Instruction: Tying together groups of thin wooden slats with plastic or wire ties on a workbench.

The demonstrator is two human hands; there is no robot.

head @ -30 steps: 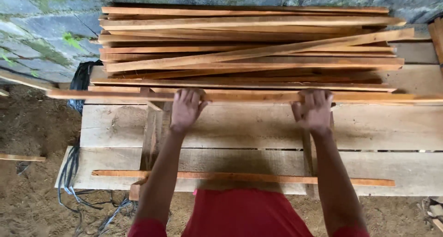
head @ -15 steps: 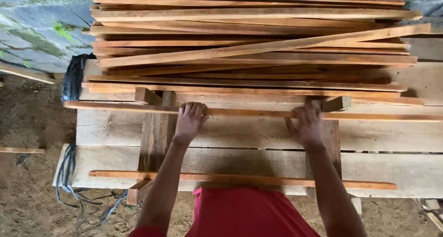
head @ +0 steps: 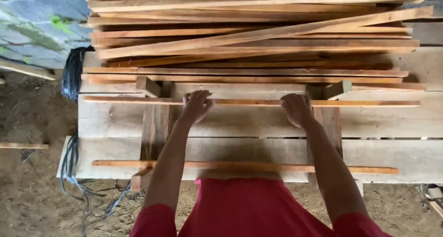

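Resting on one thin orange-brown slat (head: 249,102), left hand (head: 196,106) and right hand (head: 296,109).

Ahead of you, a heap of long thin wooden slats (head: 249,31) lies piled across the far side of a pale plank worktop (head: 392,124). A lone slat (head: 277,166) rests along the worktop's near edge. At your left, black cable (head: 74,75) hangs over the worktop's end onto the dirt floor (head: 27,191), beside a mossy stone wall (head: 41,24).
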